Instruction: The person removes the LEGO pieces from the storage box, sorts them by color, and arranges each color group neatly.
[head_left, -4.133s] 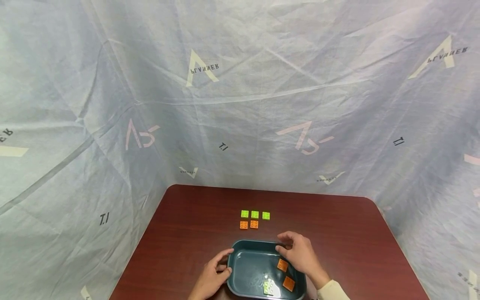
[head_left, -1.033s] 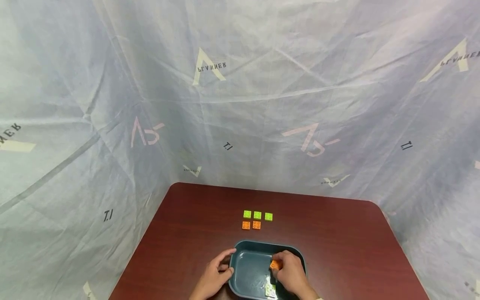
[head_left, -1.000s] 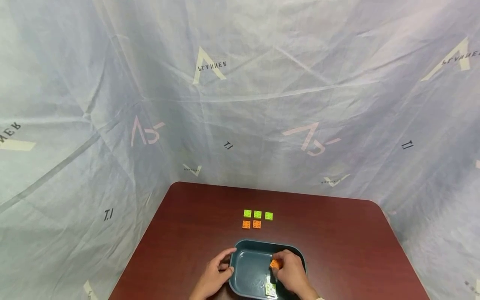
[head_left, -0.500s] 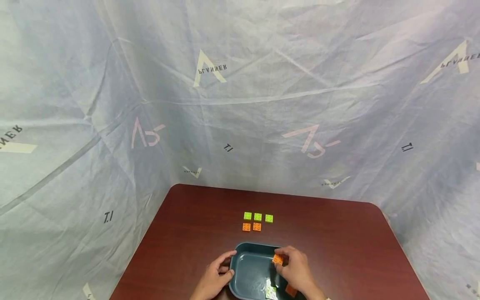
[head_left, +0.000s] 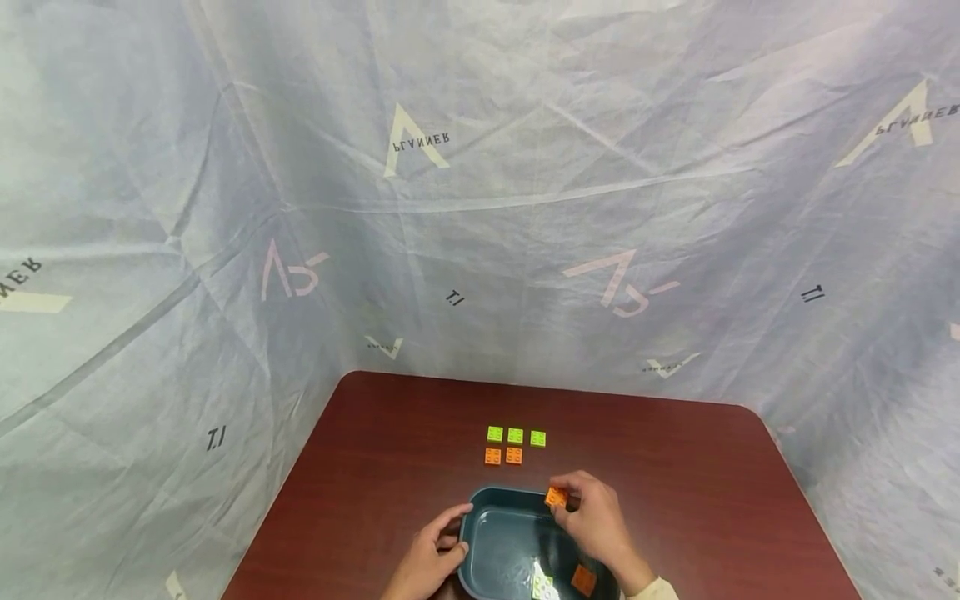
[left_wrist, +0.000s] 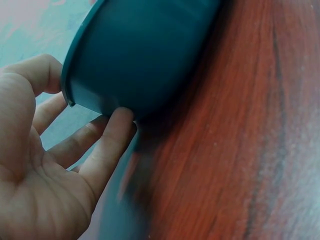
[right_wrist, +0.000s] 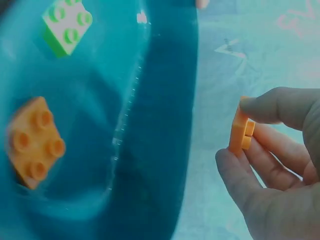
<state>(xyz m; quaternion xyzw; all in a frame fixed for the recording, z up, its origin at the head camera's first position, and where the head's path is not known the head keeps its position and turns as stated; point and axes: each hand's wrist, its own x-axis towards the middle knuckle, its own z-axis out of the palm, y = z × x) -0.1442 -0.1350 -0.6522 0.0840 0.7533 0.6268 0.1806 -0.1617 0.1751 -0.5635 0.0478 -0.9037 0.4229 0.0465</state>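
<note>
In the head view my right hand pinches an orange toy building brick between thumb and fingertips, over the far right rim of a dark teal tray. The right wrist view shows that brick edge-on, its studs facing the palm, apart from the tray wall. My left hand holds the tray's left end, thumb and fingers spread around it; the left wrist view shows the fingertips against the outer wall. Inside the tray lie an orange brick and a lime green brick, studs up.
Beyond the tray on the dark red table, several bricks form two rows: three green bricks, one at the middle, and two orange bricks, one at the right. A grey printed cloth hangs behind the table.
My right hand has picked an orange brick from inside the tray and lifted it away towards the far rim. One orange brick stays in the tray. The left hand keeps its place.
</note>
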